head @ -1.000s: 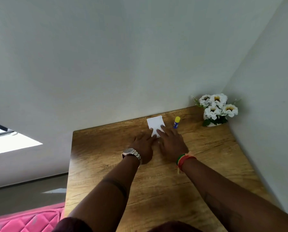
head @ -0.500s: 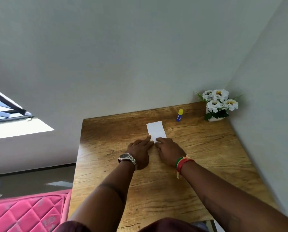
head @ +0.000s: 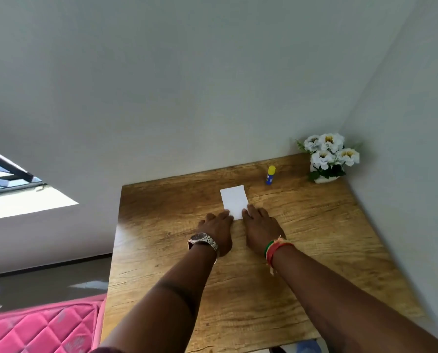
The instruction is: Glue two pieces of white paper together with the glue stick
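A small white paper (head: 234, 201) lies flat on the wooden table (head: 314, 225), toward the far side. I cannot tell whether it is one sheet or two stacked. My left hand (head: 216, 229) rests palm down, its fingertips touching the paper's near left corner. My right hand (head: 261, 225) lies flat too, fingertips at the near right corner. Neither hand holds anything. The glue stick (head: 270, 175), blue with a yellow cap, stands upright farther back and to the right of the paper, apart from both hands.
A white pot of white flowers (head: 327, 159) stands in the table's far right corner against the walls. A pink quilted mattress (head: 39, 329) sits low at the left, beside the table's left edge. Walls close off the far and right sides.
Both hands have slid back toward me along the paper, from covering its near half to touching only its near corners. More of the paper shows now.
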`<state>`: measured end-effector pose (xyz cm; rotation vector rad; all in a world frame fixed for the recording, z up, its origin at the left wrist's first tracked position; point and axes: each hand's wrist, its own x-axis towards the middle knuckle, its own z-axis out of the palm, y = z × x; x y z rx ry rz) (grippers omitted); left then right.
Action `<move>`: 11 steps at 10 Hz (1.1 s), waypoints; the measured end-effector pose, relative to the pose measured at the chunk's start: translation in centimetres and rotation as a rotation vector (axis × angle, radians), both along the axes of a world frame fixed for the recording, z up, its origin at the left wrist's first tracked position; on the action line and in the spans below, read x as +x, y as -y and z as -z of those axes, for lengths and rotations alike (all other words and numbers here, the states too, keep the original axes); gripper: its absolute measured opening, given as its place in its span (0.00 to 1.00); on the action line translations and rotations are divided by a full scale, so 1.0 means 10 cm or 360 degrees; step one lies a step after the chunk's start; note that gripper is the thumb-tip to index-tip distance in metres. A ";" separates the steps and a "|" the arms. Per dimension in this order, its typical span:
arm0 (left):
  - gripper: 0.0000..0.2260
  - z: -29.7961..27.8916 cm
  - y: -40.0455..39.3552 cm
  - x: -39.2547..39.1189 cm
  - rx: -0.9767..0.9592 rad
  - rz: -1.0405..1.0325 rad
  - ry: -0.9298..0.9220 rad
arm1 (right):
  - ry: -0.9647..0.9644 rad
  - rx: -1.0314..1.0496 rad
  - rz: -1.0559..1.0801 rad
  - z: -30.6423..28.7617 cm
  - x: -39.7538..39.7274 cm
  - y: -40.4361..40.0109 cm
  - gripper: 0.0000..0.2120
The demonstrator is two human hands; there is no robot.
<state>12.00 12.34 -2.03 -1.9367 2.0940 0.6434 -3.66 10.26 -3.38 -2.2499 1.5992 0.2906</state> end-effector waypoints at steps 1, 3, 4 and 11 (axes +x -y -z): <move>0.24 -0.13 0.10 -0.07 -0.0003 -0.0019 -0.0003 | 0.0011 0.0082 -0.0005 -0.17 0.00 0.16 0.29; 0.20 -0.15 0.12 0.09 -0.0146 -0.0225 -0.0288 | 0.0248 0.0160 0.0205 -0.21 -0.13 0.22 0.24; 0.18 -0.16 0.12 0.16 -0.0125 -0.0143 -0.0227 | 0.0136 0.0189 0.0143 -0.15 -0.17 0.20 0.25; 0.15 -0.07 0.06 0.31 -0.0190 -0.0187 -0.0243 | 0.0165 0.0117 0.0283 -0.31 0.18 0.29 0.24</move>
